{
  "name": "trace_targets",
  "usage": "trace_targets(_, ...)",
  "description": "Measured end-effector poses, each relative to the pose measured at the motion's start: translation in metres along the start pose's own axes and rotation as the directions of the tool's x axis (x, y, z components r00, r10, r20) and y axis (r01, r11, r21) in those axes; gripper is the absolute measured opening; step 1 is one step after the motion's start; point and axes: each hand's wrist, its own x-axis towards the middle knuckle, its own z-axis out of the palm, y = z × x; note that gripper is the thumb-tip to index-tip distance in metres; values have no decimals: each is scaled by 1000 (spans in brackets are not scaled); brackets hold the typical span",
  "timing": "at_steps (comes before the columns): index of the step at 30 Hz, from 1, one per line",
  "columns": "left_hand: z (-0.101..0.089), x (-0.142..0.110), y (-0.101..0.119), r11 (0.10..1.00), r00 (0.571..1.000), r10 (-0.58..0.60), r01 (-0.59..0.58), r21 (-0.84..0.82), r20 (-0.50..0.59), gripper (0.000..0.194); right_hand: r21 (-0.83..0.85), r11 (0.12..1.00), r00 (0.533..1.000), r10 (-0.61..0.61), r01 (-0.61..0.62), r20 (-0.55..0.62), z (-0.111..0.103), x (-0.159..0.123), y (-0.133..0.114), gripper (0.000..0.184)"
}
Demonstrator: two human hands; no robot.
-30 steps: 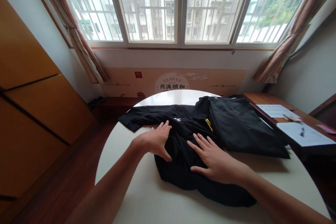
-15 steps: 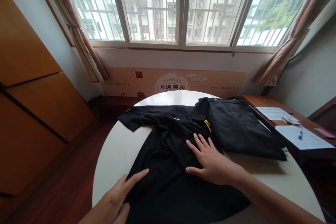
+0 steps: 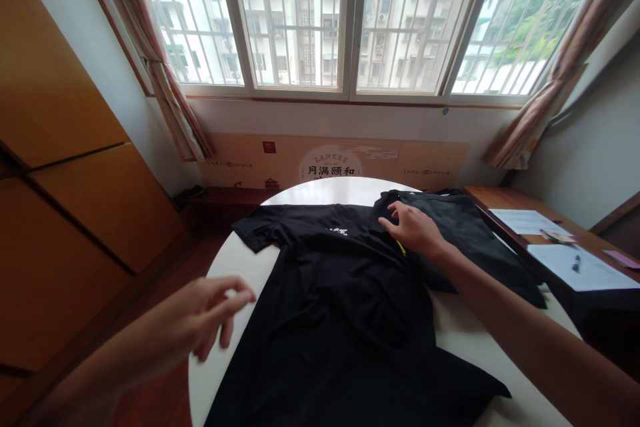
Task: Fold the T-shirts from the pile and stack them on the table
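Note:
A black T-shirt (image 3: pixel 340 300) lies spread on a round white table (image 3: pixel 240 267), its sleeve out to the left and a white print near the collar. My right hand (image 3: pixel 413 230) rests on its shoulder near the collar, fingers bent into the cloth. Beside the shirt lies a folded black garment (image 3: pixel 470 247), touching it. A yellow tag (image 3: pixel 401 248) shows just below my right hand, mostly hidden. My left hand (image 3: pixel 210 310) hangs in the air over the table's left part, just off the shirt, holding nothing, with its fingers apart and slightly blurred.
To the right stands a wooden desk (image 3: pixel 500 199) with papers (image 3: pixel 575 267) and a pen (image 3: pixel 577 264) on it. A wooden wardrobe (image 3: pixel 65 147) fills the left side. Behind the table are a printed wall panel (image 3: pixel 330 163) and a barred window (image 3: pixel 350 20).
My left hand has lifted off the shirt and moved left. My right hand has moved up to the collar. The shirt now lies flatter and longer, and its white print shows.

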Motion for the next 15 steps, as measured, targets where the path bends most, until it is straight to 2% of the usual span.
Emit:
trace_targets(1,-6,28,10,998,999,42,-42,-47,9,55,-84,996,1000,27,-26,8,3,16,0,55)
trace_targets(2,-10,57,20,995,996,76,-78,-56,-37,50,-149,988,999,40,-34,33,7,30,0,59)
trace_targets(4,-8,117,34,989,980,150,-148,28,-132,35,-207,978,993,34,-9,117,21,48,-6,58)
trace_targets(7,4,198,46,926,913,322,-248,286,-251,26,-171,985,979,34,0,199,39,60,-17,28)
trace_targets(9,10,242,49,865,901,374,-253,433,-220,35,-142,989,980,57,-30,193,41,64,-21,18)
trace_targets(12,16,291,50,805,947,305,-197,560,-105,49,-100,990,992,106,-99,70,21,66,-12,27)
trace_targets(15,17,318,48,783,979,202,-138,606,-38,50,-63,981,979,175,-182,-103,-19,62,22,35)
